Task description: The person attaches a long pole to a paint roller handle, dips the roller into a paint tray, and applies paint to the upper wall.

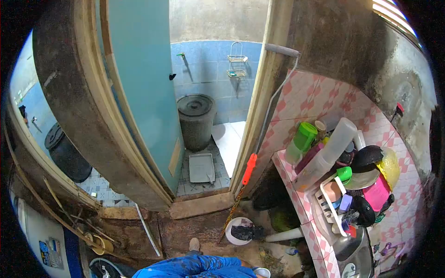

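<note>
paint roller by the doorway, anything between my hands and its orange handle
Nothing visible blocks the orange handle from the side of the blue top, but no hand can be made out, so their exact path can't be told. Lower down, a white basin sits beside the twisted pole's bottom end.

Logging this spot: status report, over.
Hands: neither clearly visible. Long paint roller leaning by doorframe, tray beyond. Possible trip hazard: white basin with black bundle.
</note>
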{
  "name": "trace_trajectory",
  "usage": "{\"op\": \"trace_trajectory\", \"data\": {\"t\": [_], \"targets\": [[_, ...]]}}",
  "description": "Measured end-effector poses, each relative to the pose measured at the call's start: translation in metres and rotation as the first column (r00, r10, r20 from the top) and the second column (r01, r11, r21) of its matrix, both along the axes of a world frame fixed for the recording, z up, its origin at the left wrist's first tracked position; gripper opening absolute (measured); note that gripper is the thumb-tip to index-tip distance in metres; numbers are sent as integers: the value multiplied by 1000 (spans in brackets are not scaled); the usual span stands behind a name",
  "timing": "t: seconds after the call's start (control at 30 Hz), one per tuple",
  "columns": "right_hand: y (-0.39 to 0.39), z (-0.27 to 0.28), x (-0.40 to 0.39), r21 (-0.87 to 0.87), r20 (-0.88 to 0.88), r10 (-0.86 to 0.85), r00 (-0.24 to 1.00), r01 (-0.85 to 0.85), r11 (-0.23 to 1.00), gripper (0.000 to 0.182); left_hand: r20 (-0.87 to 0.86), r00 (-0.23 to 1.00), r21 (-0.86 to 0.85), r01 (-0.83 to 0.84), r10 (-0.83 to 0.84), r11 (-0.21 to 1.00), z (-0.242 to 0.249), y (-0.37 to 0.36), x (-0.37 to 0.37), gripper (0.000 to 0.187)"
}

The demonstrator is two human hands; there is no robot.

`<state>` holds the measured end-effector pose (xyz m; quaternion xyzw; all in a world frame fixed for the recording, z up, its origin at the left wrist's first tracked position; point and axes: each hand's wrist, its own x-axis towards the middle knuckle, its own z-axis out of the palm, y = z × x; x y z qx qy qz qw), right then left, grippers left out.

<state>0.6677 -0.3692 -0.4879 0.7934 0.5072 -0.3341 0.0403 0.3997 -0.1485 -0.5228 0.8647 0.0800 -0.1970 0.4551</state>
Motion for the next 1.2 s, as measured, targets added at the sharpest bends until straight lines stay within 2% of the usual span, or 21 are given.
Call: {"op": "trace_trajectory", "data": {"t": [0.57,1.2], "targets": [[-4,-12,-21,-79,-151,23,988,-36,996,48,102,986,78,123,-131,989,16,1,29,38],[19,-38,-64,-214,-387,133,913,-229,950,49,170,975,67,132,-142,989,-3,-17,10,36]]}}
